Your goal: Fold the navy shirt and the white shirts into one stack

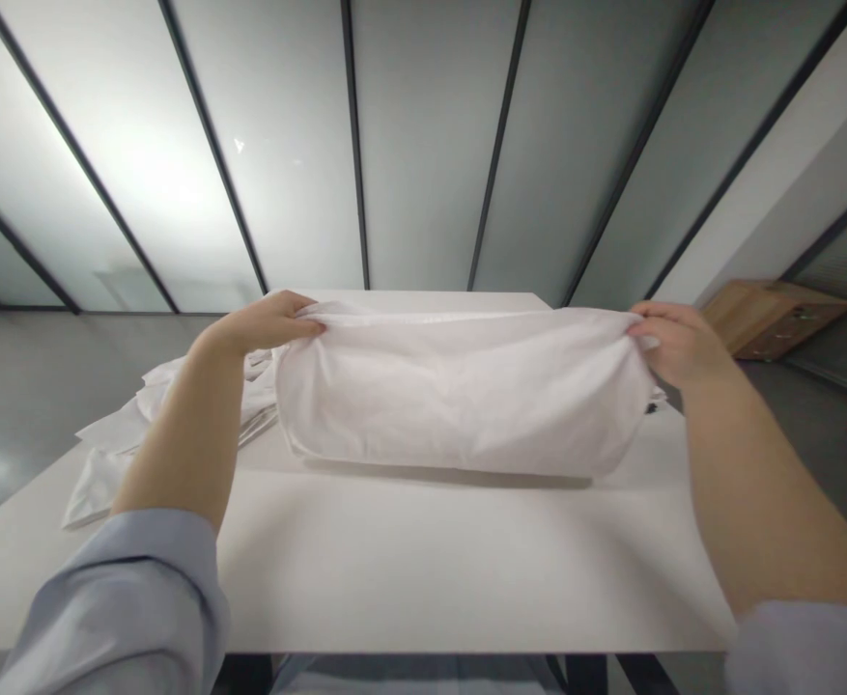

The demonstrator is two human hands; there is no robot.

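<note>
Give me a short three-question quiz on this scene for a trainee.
1. True or false: the left hand and the right hand both grip the white cloth along its upper edge.
2. On which side of the table does the loose white fabric lie, left or right?
3. What material does the box at the far right look like?

Key: 1. True. 2. Left. 3. Wood.

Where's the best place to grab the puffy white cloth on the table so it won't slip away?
Probably the far top edge, near its two ends, coming from each side, as the left hand and right hand do on the puffy white cloth. That edge is a thin fold that fingers can pinch, while the round, puffed middle would likely just squash.
</note>
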